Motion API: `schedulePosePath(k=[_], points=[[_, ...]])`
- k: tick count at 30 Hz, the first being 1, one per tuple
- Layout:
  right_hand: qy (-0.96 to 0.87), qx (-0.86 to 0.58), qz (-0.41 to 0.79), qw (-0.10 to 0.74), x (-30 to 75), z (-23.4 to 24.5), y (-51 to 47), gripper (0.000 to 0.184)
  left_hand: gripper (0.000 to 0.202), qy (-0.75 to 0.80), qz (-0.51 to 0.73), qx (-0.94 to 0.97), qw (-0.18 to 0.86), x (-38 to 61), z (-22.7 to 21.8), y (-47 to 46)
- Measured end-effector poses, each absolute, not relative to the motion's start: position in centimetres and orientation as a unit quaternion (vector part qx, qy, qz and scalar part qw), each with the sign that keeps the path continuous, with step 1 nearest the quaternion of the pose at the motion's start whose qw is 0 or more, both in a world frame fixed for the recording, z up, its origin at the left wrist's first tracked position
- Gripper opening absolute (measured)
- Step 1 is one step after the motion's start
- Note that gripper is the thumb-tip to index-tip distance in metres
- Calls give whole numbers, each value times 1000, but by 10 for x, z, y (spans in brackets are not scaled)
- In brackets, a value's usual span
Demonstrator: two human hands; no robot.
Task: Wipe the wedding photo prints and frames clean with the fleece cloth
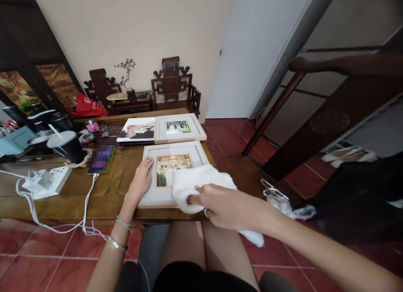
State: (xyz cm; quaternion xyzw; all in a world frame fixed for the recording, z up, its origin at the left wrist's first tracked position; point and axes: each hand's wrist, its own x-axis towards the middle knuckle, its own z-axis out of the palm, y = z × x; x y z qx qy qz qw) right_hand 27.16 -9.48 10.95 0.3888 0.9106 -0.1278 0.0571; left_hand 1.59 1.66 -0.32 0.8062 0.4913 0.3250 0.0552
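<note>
A light wooden picture frame [147, 202] lies flat near the table's front edge, with a photo in its middle. My left hand [143, 176] rests on the frame's left side, fingers laid along its border. In my right hand [214, 202] is a white fluffy cloth [204, 176], bunched under the closed fingers. The cloth lies over the frame's right part and hides the lower right of the photo; one end hangs past the table edge. A ring is on my right hand.
Behind lie a second framed photo [195, 136] and a photo album [135, 130]. To the left are a phone [100, 160] on a charging cable, a white power strip [55, 181] and a lidded cup [67, 145]. A wooden chair [302, 111] stands at the right.
</note>
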Motion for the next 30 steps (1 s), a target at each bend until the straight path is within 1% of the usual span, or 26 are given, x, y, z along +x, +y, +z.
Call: schedulePosePath(k=[4, 6, 10, 12, 16, 19, 21, 23, 25, 27, 30], points=[[907, 415, -67, -24, 263, 78, -70, 47, 46, 494, 303, 812, 65, 16, -2, 15], [902, 426, -39, -57, 260, 63, -43, 45, 43, 493, 300, 813, 72, 16, 0, 14], [899, 430, 8, -84, 259, 53, 14, 36, 40, 500, 296, 809, 87, 17, 3, 13], [906, 415, 21, -82, 258, 53, 28, 36, 39, 500, 301, 807, 92, 17, 4, 12], [923, 378, 12, -71, 256, 51, 13, 41, 40, 498, 306, 806, 92, 18, 3, 13], [935, 349, -20, -54, 258, 60, -21, 39, 40, 499, 309, 805, 87, 18, 1, 14], [943, 322, -73, -35, 261, 73, -45, 37, 40, 499, 312, 805, 82, 18, 1, 14], [943, 300, -145, -19, 264, 87, -63, 31, 40, 498, 311, 806, 75, 18, 0, 14], [937, 290, -193, -26, 265, 93, -72, 27, 40, 498, 307, 807, 73, 18, 0, 14], [938, 290, -181, -55, 264, 88, -71, 29, 41, 498, 301, 810, 76, 18, 0, 14], [941, 305, -113, -91, 260, 66, -48, 40, 41, 497, 300, 810, 85, 17, -1, 14]])
